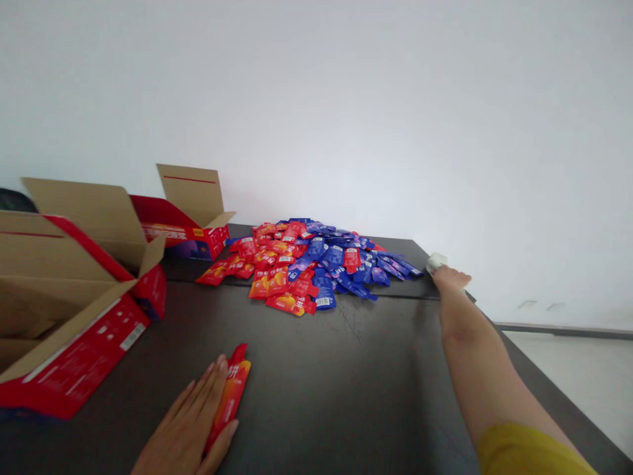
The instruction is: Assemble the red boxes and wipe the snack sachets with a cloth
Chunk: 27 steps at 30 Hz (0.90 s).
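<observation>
The left hand point(190, 419) lies near and left of centre on the dark table point(336, 396), its straight fingers together along the left side of a red packet point(232, 396) and its thumb at the packet's near right edge, so it is closed lightly around the packet; the flat palm probably keeps the slick pouch from sliding. The right hand point(449, 277) stretches to the far right, at a white object point(437, 260) by the table's edge; blur hides its fingertips, so I cannot tell whether they grip it or only touch it. That arm, in a yellow sleeve point(529, 448), is nearly straight, seemingly because the object sits at the limit of reach. At the far middle, red pouches point(277, 280) lie mostly left and blue pouches point(324, 290) mostly right, the two mixing where they meet. Along the left stand a near box point(84, 359), a middle box point(154, 290) and a far box point(215, 243), flaps raised, which leaves their mouths accessible; their place at the side seems to free the middle for handling.
</observation>
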### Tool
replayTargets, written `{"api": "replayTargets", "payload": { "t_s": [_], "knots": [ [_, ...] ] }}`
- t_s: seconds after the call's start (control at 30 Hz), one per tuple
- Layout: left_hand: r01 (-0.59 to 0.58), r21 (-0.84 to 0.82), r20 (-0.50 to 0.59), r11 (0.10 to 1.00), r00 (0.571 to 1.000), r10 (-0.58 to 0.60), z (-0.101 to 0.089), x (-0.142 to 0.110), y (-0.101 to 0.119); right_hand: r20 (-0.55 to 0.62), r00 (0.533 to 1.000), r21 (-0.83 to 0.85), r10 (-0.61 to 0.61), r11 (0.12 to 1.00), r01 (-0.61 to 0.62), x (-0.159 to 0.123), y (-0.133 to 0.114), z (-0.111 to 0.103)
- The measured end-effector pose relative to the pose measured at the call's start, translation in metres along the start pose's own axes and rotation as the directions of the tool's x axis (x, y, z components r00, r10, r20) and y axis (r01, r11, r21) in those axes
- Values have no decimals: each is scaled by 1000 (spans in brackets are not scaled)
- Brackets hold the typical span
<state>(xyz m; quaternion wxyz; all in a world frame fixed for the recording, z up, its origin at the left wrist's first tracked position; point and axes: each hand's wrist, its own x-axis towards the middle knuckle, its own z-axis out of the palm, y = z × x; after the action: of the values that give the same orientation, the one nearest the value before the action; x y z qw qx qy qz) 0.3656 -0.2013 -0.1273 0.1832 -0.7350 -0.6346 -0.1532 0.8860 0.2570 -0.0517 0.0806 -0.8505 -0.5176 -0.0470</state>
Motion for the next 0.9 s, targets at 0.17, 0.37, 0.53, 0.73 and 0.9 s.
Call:
{"api": "replayTargets", "payload": {
  "t_s": [0.17, 0.37, 0.53, 0.73, 0.9],
  "knots": [
    [26, -43, 84, 999, 996, -23, -7, 7, 1, -22, 998, 33, 66, 997, -65, -35, 10, -8],
    [93, -131, 189, 987, 980, -67, -17, 13, 3, -14, 997, 114, 80, 990, -78, -101, 42, -16],
    [125, -185, 286, 975, 956, -69, -30, 17, 5, 106, 994, 21, 19, 1000, -21, -170, 62, -32],
    [124, -243, 281, 962, 958, -53, -26, 10, 4, 130, 891, 91, -434, 900, 425, -332, 59, -60],
    [267, -374, 259, 888, 949, -177, -37, 16, 16, 98, 633, 403, -768, 612, 680, -464, 45, -65]
  ]
}}
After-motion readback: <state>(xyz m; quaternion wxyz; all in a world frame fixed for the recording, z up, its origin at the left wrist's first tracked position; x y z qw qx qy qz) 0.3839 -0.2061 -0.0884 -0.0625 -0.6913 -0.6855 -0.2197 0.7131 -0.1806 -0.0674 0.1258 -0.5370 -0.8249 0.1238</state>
